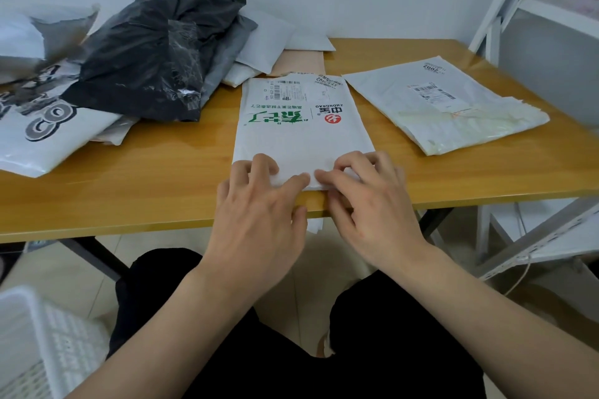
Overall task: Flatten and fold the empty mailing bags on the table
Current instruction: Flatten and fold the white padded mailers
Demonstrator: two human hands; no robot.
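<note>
At the near edge of the wooden table (162, 172), a white mailing bag (301, 133) with green and red print lies flat, its printed side up and its shipping label toward the far end. Its near end reaches the table's edge, and a bit of white plastic hangs below the edge between the two hands. The left hand (259, 204) rests on the bag's near left corner with its fingers bent and spread, fingertips pressing down on the plastic. The right hand (366, 194) sits on the near right corner, its fingers curled and pinching a small fold of the bag's edge. The two index fingertips lie just beside each other near the middle of the bag's near end.

To the right, well apart from the hands, a second white bag (453, 107) lies flattened and folded, label up, at an angle on the table. At the left and back, a heap of unsorted bags is piled: a crumpled black bag (155, 52) on top, a grey bag (227, 52) beside it, a white bag with black print (48, 136) at the far left, and pale envelopes (269, 39) against the wall. A white plastic basket (42, 343) stands on the floor at the lower left, and a white metal shelf frame (525, 10) stands at the right.
</note>
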